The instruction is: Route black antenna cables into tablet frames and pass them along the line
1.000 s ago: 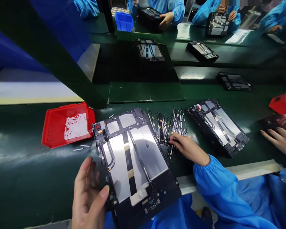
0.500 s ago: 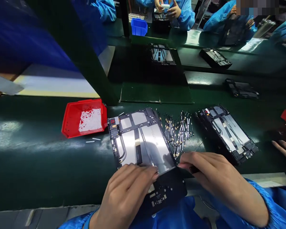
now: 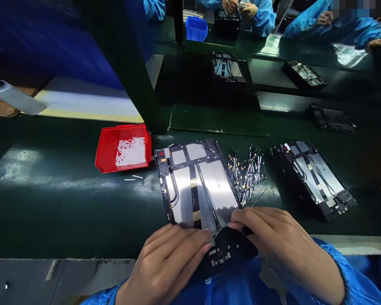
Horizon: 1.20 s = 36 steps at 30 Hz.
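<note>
On the green surface [image 3: 66, 220] lies the tablet [image 3: 206, 199], its lower end jutting past the near edge. From where I stand, the left hand [image 3: 171, 258] has its grip drawn to a pinch at a pale tab [image 3: 213, 239], and the right hand [image 3: 273, 237] seems to nip a thin strip [image 3: 221, 230] running between the two; a dark piece [image 3: 247, 231], too hidden to name, shows under its fingers. The cables [image 3: 249, 176] lie heaped just beside the tablet's right edge. I'd hold the left pinch steady and guide the strip low with light, even tension, since something so thin would probably kink. Pressing gently would help too, as the overhanging end might tip.
</note>
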Tool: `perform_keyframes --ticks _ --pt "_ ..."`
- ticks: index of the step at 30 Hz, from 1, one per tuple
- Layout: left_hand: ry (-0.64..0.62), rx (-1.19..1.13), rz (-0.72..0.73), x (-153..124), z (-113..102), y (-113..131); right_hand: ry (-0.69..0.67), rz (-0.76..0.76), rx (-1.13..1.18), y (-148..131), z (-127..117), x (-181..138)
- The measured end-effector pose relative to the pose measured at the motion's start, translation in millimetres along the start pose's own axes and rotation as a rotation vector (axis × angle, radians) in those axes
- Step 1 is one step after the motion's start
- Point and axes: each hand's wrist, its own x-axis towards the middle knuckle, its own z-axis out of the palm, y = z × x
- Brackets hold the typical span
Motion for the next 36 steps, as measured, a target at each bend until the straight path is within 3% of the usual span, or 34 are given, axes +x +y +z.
perform_keyframes --ticks 7,12,15,19,24,27,32,36 --pt "-0.023 0.027 -0.031 -2 -1 1 0.051 -0.016 -0.050 -6 2 -1" --pt "0.208 -0.054 -0.170 -2 6 4 0.298 0.005 -0.065 -26 19 -8" --pt "0.303 -0.173 -0.206 -5 14 13 0.381 0.042 0.147 -41 35 1" --pt "0.300 -0.276 -0.180 -13 24 21 0.483 0.095 0.537 -51 48 20" --pt "0.285 -0.369 -0.242 -30 24 20 0.366 0.164 0.788 -53 52 22" --pt "0.340 -0.343 -0.391 -45 22 21 0.387 0.202 0.691 -52 54 18" --pt "0.379 -0.388 -0.904 -69 21 33 0.461 0.239 0.509 -51 58 18" --pt "0.251 -0.507 -0.897 -79 23 34 0.422 0.249 0.488 -53 61 23"
